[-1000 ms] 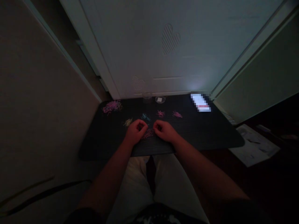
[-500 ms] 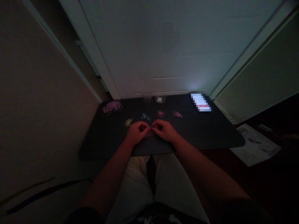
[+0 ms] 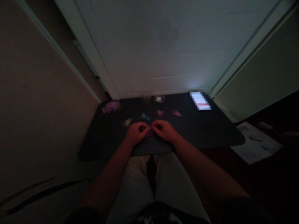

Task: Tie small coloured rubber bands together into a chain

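Observation:
My left hand point(image 3: 137, 132) and my right hand point(image 3: 164, 129) come together above the near part of the dark table. Each has thumb and forefinger pinched, the tips almost meeting; whatever they hold is too small and dark to make out. Just under the fingertips lies a pile of pinkish thin strands point(image 3: 148, 135), partly covered by my hands. Beyond them sit small separate piles of thin strands: yellowish point(image 3: 127, 122), blue point(image 3: 144, 116), pink-red point(image 3: 160, 113) and pink-purple point(image 3: 177, 113). A larger mixed pile point(image 3: 111, 107) lies at the far left.
A clear cup point(image 3: 146, 97) and a round clear lid with a white square point(image 3: 159, 99) stand at the table's back edge. A lit, blurred-out phone point(image 3: 200, 100) lies at the back right. Behind rises a white door point(image 3: 140, 46) with heart patterns. Papers point(image 3: 255, 141) lie right of the table point(image 3: 210, 130).
A small bluish bit seen between the fingertips earlier no longer shows clearly. The hands stay nearly in place, and the view has shifted slightly.

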A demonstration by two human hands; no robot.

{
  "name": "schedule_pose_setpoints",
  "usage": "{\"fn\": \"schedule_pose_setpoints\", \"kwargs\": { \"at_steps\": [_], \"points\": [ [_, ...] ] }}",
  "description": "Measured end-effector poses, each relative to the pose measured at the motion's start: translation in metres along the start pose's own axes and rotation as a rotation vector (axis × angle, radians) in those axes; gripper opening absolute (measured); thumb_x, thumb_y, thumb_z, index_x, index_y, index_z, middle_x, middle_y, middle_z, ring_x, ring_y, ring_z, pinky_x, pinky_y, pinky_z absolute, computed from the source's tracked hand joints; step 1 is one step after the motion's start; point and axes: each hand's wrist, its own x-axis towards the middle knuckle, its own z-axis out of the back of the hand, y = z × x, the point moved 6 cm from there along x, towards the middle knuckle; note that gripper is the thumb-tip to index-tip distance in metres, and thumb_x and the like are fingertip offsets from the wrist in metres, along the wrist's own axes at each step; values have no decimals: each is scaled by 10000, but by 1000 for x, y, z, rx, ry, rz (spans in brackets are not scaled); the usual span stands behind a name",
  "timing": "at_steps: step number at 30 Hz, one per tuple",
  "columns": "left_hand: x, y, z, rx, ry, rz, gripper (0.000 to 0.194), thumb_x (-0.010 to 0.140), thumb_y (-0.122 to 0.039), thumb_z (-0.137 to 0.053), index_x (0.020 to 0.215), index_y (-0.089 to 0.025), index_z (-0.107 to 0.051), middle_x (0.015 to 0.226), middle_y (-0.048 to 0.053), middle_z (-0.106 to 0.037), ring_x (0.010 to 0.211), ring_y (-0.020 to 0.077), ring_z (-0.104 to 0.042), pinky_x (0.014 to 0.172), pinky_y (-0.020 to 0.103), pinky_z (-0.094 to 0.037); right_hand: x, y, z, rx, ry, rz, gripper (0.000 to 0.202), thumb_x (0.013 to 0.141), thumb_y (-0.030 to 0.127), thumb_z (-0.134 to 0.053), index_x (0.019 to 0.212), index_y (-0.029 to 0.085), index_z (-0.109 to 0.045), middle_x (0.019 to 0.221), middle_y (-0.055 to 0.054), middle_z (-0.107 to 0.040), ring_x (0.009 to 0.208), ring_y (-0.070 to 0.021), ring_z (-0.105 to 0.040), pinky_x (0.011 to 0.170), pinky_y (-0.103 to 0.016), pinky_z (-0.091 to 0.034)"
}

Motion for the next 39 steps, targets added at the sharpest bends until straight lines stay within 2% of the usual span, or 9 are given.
{"fn": "schedule_pose_setpoints", "kwargs": {
  "at_steps": [20, 23, 28, 34, 39],
  "points": [
    [0, -3, 2, -23, -16, 5, 172, 773, -293, -573, 824, -164, -674, 727, 25, -676, 627, 123, -585, 566, 230, -439, -1, 0, 0, 16, 17, -37, 50, 757, 189, -553, 773, 169, -596, 639, 23, -549, 571, -93, -480, 544, -209, -352],
    [0, -1, 4, 5, -69, 33, 161, 769, -295, -579, 806, -165, -666, 722, 21, -670, 623, 122, -578, 584, 235, -445, 0, -1, 3, -2, -22, -73, 52, 757, 195, -546, 778, 170, -587, 636, 23, -550, 562, -96, -483, 538, -212, -355],
    [1, 4, 15, 89, -237, 119, 163, 780, -298, -564, 803, -171, -662, 725, 17, -662, 647, 133, -577, 639, 261, -455, -1, -9, 14, -54, -204, -185, 64, 774, 207, -521, 771, 171, -574, 676, 1, -580, 603, -111, -512, 574, -228, -378],
    [19, 5, 22, 260, -312, 40, 153, 800, -288, -552, 837, -194, -666, 826, 36, -675, 752, 171, -577, 760, 319, -443, 1, -9, 11, -72, -155, -164, 33, 755, 200, -545, 749, 182, -571, 662, 8, -577, 593, -109, -508, 568, -227, -374],
    [29, 9, 19, 385, -323, -11, 192, 819, -264, -530, 923, -202, -679, 930, 67, -661, 890, 224, -557, 851, 376, -406, 1, -11, 11, -65, -153, -168, 35, 759, 190, -533, 754, 184, -567, 658, 12, -571, 587, -106, -509, 558, -224, -372]
  ]
}}
